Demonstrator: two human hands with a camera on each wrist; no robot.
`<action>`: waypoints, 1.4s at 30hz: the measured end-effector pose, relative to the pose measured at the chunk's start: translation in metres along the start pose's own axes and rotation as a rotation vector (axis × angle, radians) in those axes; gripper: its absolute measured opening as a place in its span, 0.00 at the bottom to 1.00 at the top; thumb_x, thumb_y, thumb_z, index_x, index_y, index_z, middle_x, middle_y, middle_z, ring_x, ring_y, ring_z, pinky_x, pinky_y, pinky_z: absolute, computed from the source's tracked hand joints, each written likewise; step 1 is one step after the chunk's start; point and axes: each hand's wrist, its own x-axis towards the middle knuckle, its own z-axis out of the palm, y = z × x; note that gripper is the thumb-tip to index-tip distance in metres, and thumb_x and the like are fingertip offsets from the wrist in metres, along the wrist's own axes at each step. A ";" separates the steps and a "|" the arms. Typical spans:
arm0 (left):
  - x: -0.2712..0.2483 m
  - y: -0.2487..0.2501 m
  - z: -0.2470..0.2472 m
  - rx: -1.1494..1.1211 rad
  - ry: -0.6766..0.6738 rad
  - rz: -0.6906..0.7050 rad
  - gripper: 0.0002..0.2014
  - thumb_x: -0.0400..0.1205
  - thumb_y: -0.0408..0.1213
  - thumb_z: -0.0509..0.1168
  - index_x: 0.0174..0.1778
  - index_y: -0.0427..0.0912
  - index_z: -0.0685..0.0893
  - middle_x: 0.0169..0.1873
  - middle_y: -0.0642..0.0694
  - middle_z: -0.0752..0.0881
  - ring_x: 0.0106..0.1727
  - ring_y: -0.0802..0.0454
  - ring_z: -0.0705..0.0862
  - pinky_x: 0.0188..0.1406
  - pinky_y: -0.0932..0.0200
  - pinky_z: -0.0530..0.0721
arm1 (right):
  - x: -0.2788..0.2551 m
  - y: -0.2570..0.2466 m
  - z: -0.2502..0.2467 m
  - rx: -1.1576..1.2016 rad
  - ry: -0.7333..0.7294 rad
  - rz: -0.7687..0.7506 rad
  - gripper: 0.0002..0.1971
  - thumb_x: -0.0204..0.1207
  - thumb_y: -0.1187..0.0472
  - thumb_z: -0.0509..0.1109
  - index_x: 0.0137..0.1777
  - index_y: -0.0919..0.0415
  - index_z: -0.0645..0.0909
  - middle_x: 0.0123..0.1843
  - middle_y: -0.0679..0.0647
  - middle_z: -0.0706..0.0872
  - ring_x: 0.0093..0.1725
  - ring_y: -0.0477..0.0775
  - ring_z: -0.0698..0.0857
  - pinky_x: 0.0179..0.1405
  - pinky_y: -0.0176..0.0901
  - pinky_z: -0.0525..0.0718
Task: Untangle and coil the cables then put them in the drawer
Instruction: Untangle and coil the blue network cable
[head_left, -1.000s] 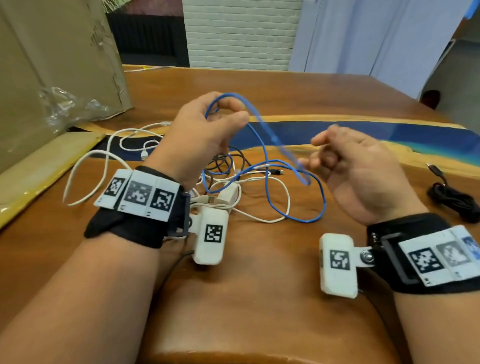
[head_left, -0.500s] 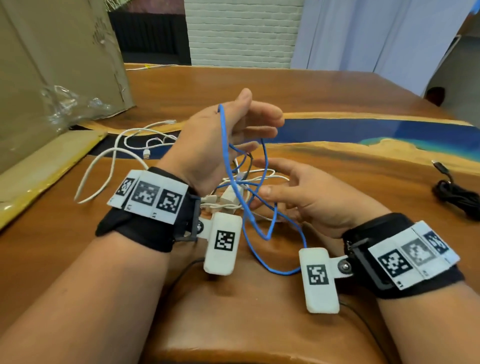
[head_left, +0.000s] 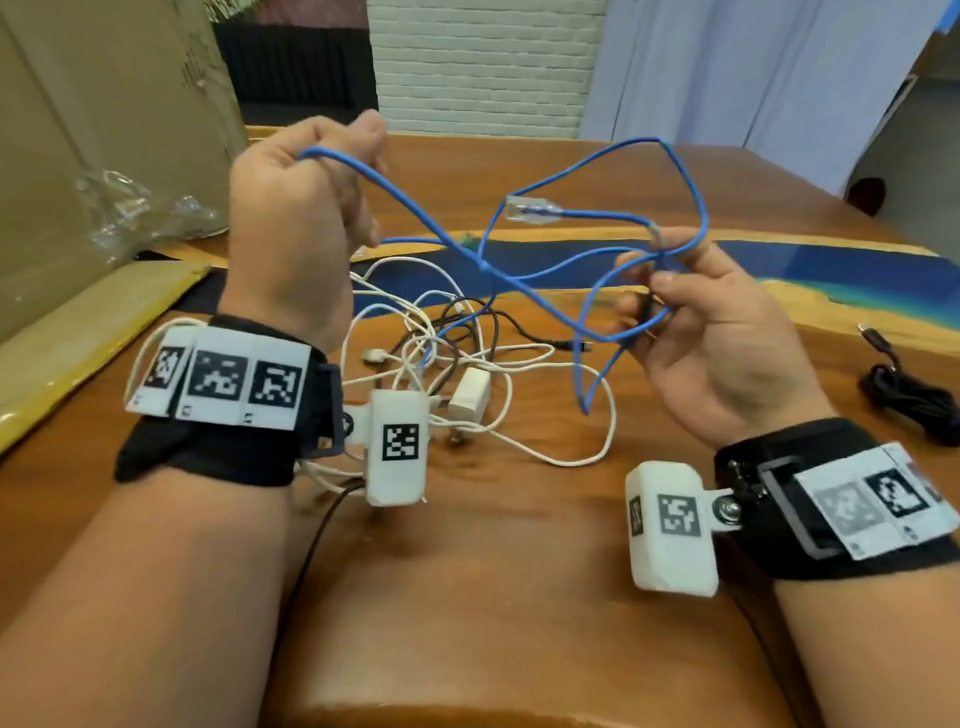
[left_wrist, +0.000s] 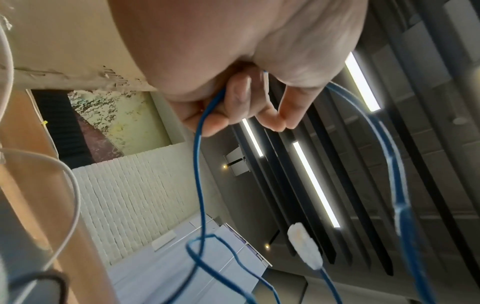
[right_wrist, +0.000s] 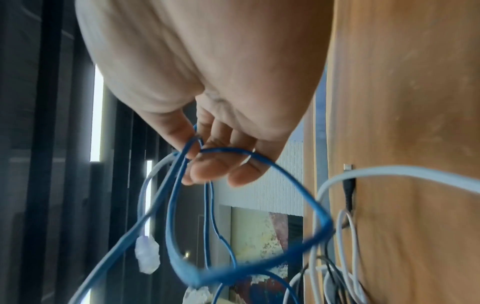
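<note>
A blue network cable hangs in loose loops between both raised hands. My left hand grips one stretch of it in curled fingers; the blue cable drops from my left hand in the wrist view. My right hand pinches several crossing strands between thumb and fingers, as the blue cable under my right hand shows. A clear plug dangles in the air between the hands. Below them lies a tangle of white and black cables with a white charger.
The wooden table has a blue resin strip across it. A coiled black cable lies at the right edge. A large cardboard box with clear plastic wrap stands at the left.
Both hands have risen and moved apart, drawing the blue cable up off the pile into wide loops. The right hand now pinches the strands; the plug end hangs free.
</note>
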 end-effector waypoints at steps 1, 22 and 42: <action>0.000 0.000 -0.001 0.026 0.030 0.032 0.16 0.81 0.39 0.70 0.28 0.44 0.75 0.18 0.52 0.67 0.22 0.50 0.61 0.26 0.55 0.66 | 0.001 -0.003 -0.005 0.030 0.051 -0.020 0.16 0.83 0.75 0.55 0.53 0.54 0.79 0.41 0.52 0.88 0.33 0.50 0.81 0.38 0.45 0.82; 0.006 -0.041 0.081 0.944 -0.856 -0.336 0.14 0.82 0.37 0.72 0.64 0.50 0.85 0.49 0.45 0.93 0.26 0.52 0.88 0.31 0.55 0.88 | -0.002 -0.008 -0.015 0.328 -0.103 -0.035 0.13 0.68 0.76 0.59 0.40 0.55 0.71 0.34 0.54 0.79 0.45 0.58 0.88 0.60 0.69 0.87; 0.044 -0.001 0.108 0.505 -0.252 -0.019 0.12 0.75 0.29 0.74 0.36 0.50 0.81 0.28 0.51 0.83 0.24 0.60 0.77 0.31 0.57 0.80 | 0.020 -0.051 -0.010 -0.125 0.309 -0.192 0.14 0.86 0.69 0.65 0.63 0.52 0.83 0.62 0.53 0.90 0.64 0.54 0.88 0.72 0.54 0.82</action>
